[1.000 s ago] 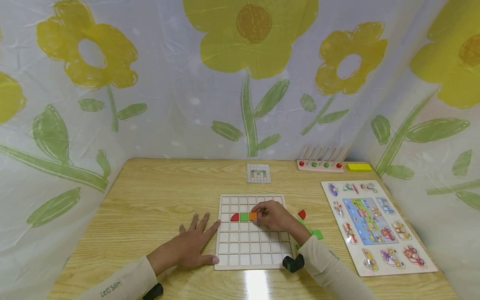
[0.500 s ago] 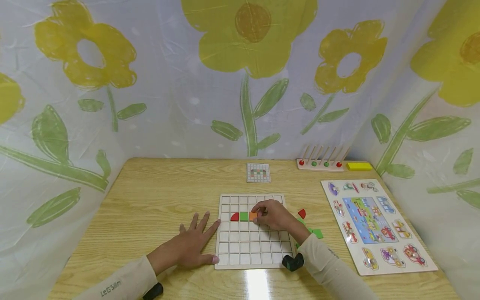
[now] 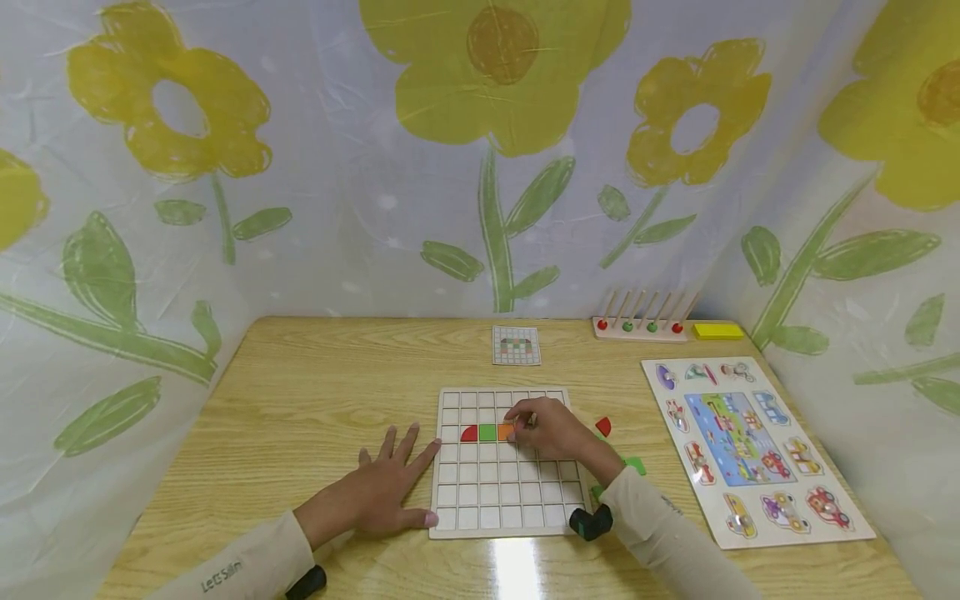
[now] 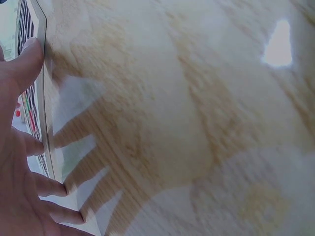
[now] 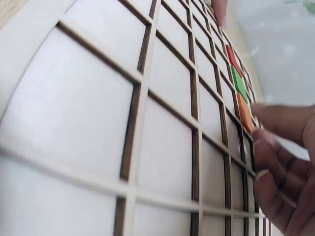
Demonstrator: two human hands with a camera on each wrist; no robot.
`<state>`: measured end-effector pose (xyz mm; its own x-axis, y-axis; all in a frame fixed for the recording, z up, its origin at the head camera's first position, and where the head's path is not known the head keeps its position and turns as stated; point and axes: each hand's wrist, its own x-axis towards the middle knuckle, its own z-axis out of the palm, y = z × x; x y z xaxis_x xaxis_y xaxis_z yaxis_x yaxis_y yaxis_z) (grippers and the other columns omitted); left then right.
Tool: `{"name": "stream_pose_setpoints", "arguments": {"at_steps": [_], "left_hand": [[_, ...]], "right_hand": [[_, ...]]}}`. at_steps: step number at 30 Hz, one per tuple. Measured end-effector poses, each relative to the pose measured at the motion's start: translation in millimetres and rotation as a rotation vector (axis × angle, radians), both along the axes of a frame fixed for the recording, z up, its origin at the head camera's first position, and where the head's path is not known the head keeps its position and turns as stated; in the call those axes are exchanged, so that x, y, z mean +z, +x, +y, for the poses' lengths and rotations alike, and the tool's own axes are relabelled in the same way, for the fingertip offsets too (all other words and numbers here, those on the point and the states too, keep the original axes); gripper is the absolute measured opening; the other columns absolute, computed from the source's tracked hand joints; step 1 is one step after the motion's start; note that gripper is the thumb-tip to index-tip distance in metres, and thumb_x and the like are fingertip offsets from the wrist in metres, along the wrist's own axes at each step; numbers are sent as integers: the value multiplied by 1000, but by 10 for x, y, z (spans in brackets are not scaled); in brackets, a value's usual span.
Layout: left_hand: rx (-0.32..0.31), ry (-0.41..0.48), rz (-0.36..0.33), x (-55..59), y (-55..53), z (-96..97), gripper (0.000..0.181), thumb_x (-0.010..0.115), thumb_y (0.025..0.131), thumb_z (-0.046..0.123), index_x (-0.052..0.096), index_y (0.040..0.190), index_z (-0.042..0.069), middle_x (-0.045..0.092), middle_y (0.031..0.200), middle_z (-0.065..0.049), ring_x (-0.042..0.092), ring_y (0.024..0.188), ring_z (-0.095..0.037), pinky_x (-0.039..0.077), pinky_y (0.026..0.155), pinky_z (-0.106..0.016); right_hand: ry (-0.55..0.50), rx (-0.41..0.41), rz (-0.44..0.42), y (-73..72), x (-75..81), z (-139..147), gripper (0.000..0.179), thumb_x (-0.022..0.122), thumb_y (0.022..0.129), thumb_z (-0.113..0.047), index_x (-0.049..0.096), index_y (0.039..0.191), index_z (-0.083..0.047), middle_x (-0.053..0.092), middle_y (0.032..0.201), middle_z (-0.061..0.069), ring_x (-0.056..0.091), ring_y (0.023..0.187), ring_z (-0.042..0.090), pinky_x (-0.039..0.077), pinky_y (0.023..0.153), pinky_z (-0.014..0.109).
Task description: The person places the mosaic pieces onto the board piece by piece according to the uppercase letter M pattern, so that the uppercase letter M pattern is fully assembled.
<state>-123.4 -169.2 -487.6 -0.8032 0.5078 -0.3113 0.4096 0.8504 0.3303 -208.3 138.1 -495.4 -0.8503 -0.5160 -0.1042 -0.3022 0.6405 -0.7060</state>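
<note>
A wooden grid board lies flat in front of me, its cells pale. In one row sit a red quarter-circle piece, a green square and an orange square, side by side. My right hand has thumb and index fingertips pinched at the right part of the orange square; the right wrist view shows that square lying in its cell with the fingertips at its edge. With fingers spread, my left hand rests on the table, its thumb and index tips at the board's left edge.
Right of the board lie another red quarter-circle and several green pieces, partly behind my right arm. A pattern card lies beyond the board. Further right are a picture puzzle, a peg rack and a yellow block.
My right hand has shifted very slightly right, its fingertips staying at the orange square. The left hand and the pieces on the board stay where they were.
</note>
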Motion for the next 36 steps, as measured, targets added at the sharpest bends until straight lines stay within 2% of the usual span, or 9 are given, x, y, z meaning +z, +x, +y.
{"name": "stream_pose_setpoints", "arguments": {"at_steps": [7, 12, 25, 30, 36], "left_hand": [[1, -1, -3, 7, -2, 4, 102, 57, 86, 75, 17, 162, 22, 9, 166, -27, 11, 147, -60, 25, 97, -85], [-4, -1, 3, 6, -4, 1, 102, 57, 86, 75, 17, 162, 21, 9, 166, -27, 11, 146, -61, 26, 97, -85], [-22, 17, 39, -2, -2, -14, 103, 57, 85, 76, 18, 162, 19, 12, 164, -30, 14, 144, -63, 28, 93, -86], [-24, 16, 37, 12, 3, -15, 104, 56, 85, 77, 18, 162, 19, 12, 164, -30, 14, 144, -63, 28, 93, -86], [-20, 20, 27, 29, 8, -11, 103, 57, 85, 75, 18, 162, 19, 11, 165, -29, 14, 145, -63, 27, 94, -86]], "right_hand": [[-86, 36, 36, -5, 10, 197, 19, 69, 96, -16, 72, 113, -8, 68, 90, -2, 50, 58, 5, 44, 57, 22], [-107, 12, 70, 13, 63, 377, 22, 67, 98, -19, 72, 114, -5, 69, 93, 2, 51, 58, 7, 45, 56, 23], [-75, -45, 81, 100, 58, 923, 25, 66, 99, -21, 72, 116, -4, 70, 95, 3, 53, 58, 5, 46, 52, 24], [-63, -49, 90, 151, 0, 1108, 22, 67, 97, -18, 72, 113, -4, 68, 90, 0, 54, 63, 5, 47, 55, 23], [-32, -72, 94, 213, -24, 1262, 20, 73, 93, -21, 74, 108, -7, 69, 90, 0, 53, 60, 5, 48, 55, 25]]}}
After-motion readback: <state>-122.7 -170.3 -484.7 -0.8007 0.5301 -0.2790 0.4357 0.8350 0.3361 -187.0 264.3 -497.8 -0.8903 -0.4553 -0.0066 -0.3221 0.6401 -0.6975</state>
